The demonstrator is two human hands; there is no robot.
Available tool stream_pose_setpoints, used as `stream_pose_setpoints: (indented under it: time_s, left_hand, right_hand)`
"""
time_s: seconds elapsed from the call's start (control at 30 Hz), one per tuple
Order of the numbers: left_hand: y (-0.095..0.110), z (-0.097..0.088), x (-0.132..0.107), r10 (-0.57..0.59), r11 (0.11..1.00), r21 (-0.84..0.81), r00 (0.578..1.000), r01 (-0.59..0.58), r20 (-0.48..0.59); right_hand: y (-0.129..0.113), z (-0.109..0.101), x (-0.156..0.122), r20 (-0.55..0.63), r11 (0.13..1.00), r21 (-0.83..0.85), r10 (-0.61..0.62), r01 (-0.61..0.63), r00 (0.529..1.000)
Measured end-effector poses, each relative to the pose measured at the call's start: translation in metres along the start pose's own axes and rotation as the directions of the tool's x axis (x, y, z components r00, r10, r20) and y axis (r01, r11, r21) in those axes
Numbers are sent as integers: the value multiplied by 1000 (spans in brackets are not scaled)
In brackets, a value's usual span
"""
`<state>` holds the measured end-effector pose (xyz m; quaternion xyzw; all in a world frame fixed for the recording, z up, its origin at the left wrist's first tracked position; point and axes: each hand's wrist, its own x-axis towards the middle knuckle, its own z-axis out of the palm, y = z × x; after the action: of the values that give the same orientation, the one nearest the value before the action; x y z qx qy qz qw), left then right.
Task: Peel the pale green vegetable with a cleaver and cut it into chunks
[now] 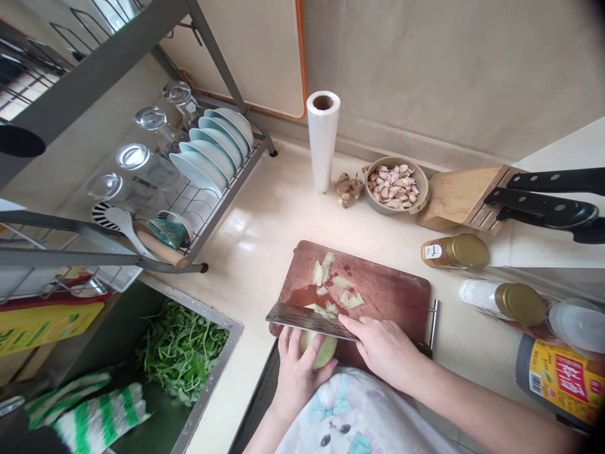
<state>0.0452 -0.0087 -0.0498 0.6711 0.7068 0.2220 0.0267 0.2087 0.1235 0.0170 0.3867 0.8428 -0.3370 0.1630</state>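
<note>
A dark red cutting board [378, 287] lies on the counter with several pale vegetable slices [338, 287] on it. My right hand [382, 347] is closed on the handle of a broad cleaver [307, 318], whose blade lies across the board's near edge. My left hand [295, 369] is closed on a pale green vegetable piece [321, 350] right under the blade, at the board's near side.
A sink [208, 378] at the lower left holds leafy greens [182, 350]. A dish rack [189, 183] with plates and glasses stands at the left. Behind the board stand a plastic roll [322, 139], ginger [348, 187], a garlic bowl [396, 185] and a knife block [466, 198]. Jars and bottles [505, 299] lie at the right.
</note>
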Motion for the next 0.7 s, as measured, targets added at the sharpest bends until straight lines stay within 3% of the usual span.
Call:
stream_pose_setpoints:
  time_s: [0.37, 0.43, 0.5, 0.57, 0.63, 0.7]
  left_hand:
    - [-1, 0, 1, 21, 998, -58, 1000, -20, 16]
    - [-5, -5, 4, 42, 998, -40, 998, -40, 48]
    - [-11, -13, 12, 130, 992, -22, 980, -128, 148]
    - [-19, -22, 26, 284, 957, -33, 906, -289, 315]
    - [-24, -30, 41, 418, 897, -82, 772, -435, 479]
    - [-24, -35, 52, 461, 861, -112, 668, -496, 585]
  right_hand:
    - [5, 6, 37, 45, 982, 184, -56, 47, 997]
    - [3, 8, 39, 35, 980, 194, -48, 41, 998]
    - [1, 10, 37, 13, 978, 206, -31, 28, 999]
    - [1, 9, 31, -23, 975, 223, -3, 8, 1000]
    - [3, 7, 23, -72, 969, 248, 35, -16, 997]
    - [6, 4, 13, -116, 959, 280, 75, -40, 990]
